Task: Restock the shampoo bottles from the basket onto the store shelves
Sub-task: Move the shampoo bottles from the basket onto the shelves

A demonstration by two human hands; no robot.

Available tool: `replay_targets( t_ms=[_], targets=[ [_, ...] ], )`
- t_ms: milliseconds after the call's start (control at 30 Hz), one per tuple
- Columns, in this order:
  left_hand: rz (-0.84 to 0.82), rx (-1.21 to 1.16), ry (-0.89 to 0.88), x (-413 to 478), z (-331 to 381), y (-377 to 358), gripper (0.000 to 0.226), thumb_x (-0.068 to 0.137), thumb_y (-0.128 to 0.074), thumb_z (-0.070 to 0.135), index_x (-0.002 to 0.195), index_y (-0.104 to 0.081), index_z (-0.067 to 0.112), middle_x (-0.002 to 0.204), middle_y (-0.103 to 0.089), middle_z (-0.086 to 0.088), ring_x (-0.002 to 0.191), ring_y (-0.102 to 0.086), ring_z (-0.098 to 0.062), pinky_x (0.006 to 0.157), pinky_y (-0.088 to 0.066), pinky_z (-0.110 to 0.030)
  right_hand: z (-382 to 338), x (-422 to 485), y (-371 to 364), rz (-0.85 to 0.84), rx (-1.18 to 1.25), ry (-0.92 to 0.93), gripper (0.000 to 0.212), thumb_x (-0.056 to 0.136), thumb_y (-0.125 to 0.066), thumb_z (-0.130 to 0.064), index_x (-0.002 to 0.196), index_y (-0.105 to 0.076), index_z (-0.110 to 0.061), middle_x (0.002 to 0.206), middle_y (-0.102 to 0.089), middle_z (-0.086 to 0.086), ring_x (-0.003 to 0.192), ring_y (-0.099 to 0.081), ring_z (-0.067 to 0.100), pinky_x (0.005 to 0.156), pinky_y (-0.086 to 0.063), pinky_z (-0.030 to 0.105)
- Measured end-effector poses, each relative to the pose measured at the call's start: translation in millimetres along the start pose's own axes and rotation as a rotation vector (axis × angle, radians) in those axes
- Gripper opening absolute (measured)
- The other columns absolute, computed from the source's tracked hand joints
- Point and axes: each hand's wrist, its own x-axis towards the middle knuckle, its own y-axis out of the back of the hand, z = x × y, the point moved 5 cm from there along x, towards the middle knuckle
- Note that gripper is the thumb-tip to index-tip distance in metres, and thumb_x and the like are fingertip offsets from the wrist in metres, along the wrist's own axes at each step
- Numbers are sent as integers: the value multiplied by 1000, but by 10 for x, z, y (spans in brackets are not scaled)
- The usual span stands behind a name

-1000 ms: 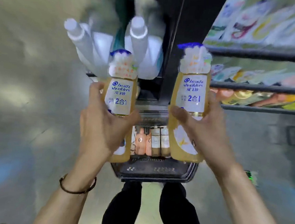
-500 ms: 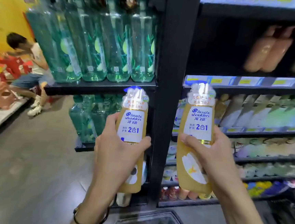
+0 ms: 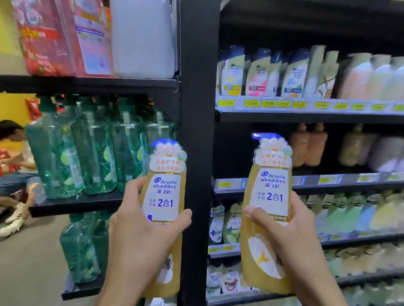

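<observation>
Two amber shampoo bottles with white labels and blue pump tops are held upright before the shelves. My left hand (image 3: 139,240) grips the left bottle (image 3: 165,186) round its middle, in front of the black upright post. My right hand (image 3: 286,238) grips the right bottle (image 3: 270,188) round its middle, in front of the shelf bay with shampoo. Behind the right bottle, a shelf (image 3: 340,179) holds peach and pale bottles further right. The basket is out of view.
A black post (image 3: 200,79) divides two shelf bays. Green clear bottles (image 3: 86,152) fill the left bay, with red packs and a white jug above. Several rows of bottles line the right shelves (image 3: 322,109). A person (image 3: 12,160) sits low at far left on the grey floor.
The view has swung up from the basket on the floor to the shelves. Both hands have kept their bottles and risen with them toward the shelf bays.
</observation>
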Motion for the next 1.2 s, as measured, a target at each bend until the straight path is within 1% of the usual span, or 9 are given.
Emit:
replay_targets(
  t_ms=[200, 300, 433, 567, 700, 867, 967, 1067, 1200],
  targets=[
    [14, 14, 23, 270, 102, -736, 63, 63, -93, 34, 110, -51, 37, 81, -60, 43, 77, -62, 6, 63, -45, -22, 161, 705, 434, -39, 21, 31, 31, 79, -82, -12, 105, -66, -18, 87, -78, 1, 73, -75, 20, 58, -56, 28],
    [19, 22, 74, 401, 114, -1251, 55, 62, -94, 33, 103, -56, 37, 74, -69, 20, 59, -66, -10, 51, -50, -22, 329, 1111, 668, -112, 4, 16, 40, 76, -88, -23, 109, -65, -21, 92, -78, 2, 79, -75, 25, 67, -60, 39],
    [-19, 93, 140, 634, 105, -1946, 51, 63, -93, 38, 99, -56, 37, 83, -70, 5, 67, -71, -24, 46, -53, -30, 593, 1628, 948, -158, -2, -15, 38, 78, -85, -24, 109, -64, -26, 95, -78, -4, 84, -75, 19, 77, -59, 43],
    [-41, 132, 219, 984, 61, -2453, 48, 67, -90, 34, 100, -57, 24, 92, -68, -1, 60, -71, -19, 45, -55, -30, 764, 2026, 1125, -218, 24, -50, 34, 80, -82, -23, 108, -64, -25, 92, -77, -7, 83, -74, 11, 70, -54, 28],
    [-16, 207, 289, 1432, -55, -2746, 52, 65, -89, 45, 99, -55, 23, 100, -64, 0, 77, -68, -15, 49, -48, -25, 872, 2294, 1176, -278, 52, -90, 34, 80, -82, -21, 109, -64, -22, 92, -77, -1, 81, -75, 17, 70, -57, 33],
    [24, 218, 374, 1980, -259, -2950, 60, 64, -87, 51, 99, -65, 9, 91, -67, -1, 68, -62, -12, 45, -40, -22, 1011, 2472, 1197, -277, 53, -122, 33, 79, -83, -22, 106, -65, -20, 88, -77, 1, 78, -75, 22, 72, -60, 41],
    [85, 119, 366, 2238, -433, -3093, 76, 52, -88, 55, 113, -61, 19, 105, -70, -5, 89, -70, -20, 68, -59, -31, 1068, 2478, 1245, -290, 72, -141, 30, 80, -82, -22, 105, -64, -21, 86, -76, 2, 72, -74, 18, 59, -55, 30],
    [122, 151, 311, 2425, -527, -3261, 117, 50, -87, 54, 146, -33, 15, 129, -62, -12, 114, -63, -32, 94, -57, -51, 1102, 2476, 1307, -275, 79, -141, 29, 81, -82, -21, 104, -65, -20, 85, -76, 1, 65, -70, 11, 51, -49, 19],
    [106, 158, 174, 2316, -476, -3379, 100, 74, -88, 33, 147, -23, 15, 135, -56, -9, 120, -58, -30, 96, -54, -41, 1099, 2466, 1336, -250, 78, -132, 29, 81, -81, -22, 105, -65, -20, 85, -76, 0, 66, -71, 12, 52, -49, 21]
  ],
)
